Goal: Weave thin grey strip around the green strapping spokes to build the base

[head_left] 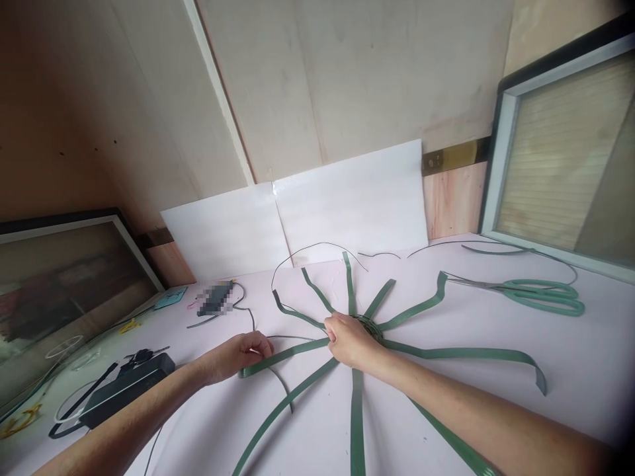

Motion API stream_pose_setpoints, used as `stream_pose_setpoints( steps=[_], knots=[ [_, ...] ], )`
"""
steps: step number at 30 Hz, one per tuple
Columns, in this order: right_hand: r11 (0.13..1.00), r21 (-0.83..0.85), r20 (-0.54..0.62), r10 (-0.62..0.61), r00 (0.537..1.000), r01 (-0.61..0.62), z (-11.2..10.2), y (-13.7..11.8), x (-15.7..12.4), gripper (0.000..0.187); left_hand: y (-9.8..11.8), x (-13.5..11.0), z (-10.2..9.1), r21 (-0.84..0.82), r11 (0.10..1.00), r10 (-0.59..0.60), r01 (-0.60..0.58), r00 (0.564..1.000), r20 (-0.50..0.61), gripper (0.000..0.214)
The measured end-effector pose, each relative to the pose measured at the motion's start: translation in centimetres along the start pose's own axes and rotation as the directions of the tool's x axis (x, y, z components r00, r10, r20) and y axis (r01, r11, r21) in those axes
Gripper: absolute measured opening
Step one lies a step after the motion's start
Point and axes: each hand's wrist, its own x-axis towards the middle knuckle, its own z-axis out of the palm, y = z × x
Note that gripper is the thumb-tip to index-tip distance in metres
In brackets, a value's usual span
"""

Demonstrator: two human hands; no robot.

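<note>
Plywood (377,66) rises behind a pale tabletop (421,430), with white boards (347,205) leaning at mid-frame. Just below centre lies the green weave (370,326): flat, glossy strips (357,416) radiating from a small wound hub (367,324), some bent near their tips. The right hand (350,338) is closed on it, hiding part of the hub. At left of centre, the left hand (252,349) curls its fingers beside one strip (whether they grip that or a thin strand (292,337), I cannot tell). Mosaic blocks make a dark object (217,299) at left unreadable. Three strips run off the bottom edge.
</note>
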Motion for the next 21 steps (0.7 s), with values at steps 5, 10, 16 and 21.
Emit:
stream_pose_setpoints(
  steps=[5,10,16,21],
  knots=[
    [1.0,0.022,0.004,0.002,1.0,-0.002,0.3,0.3,0.2,0.027,-2.3,-0.4,0.1,0.084,0.994,0.068,-0.067,0.998,-0.012,0.013],
    [0.999,0.037,0.018,0.01,1.0,-0.011,0.2,0.2,0.2,0.028,-2.9,-0.2,-3.3,0.422,0.906,-0.004,0.031,0.998,-0.064,0.01],
    [1.0,0.024,0.005,0.001,1.0,-0.001,0.4,0.2,0.2,0.026,1.2,4.0,-7.9,0.417,0.888,0.006,0.193,0.902,-0.431,0.013],
    [1.0,-0.029,-0.01,0.004,1.0,-0.004,0.4,0.3,0.2,0.023,9.6,11.8,-3.3,0.288,0.957,0.12,0.021,0.878,-0.464,0.016]
  ],
)
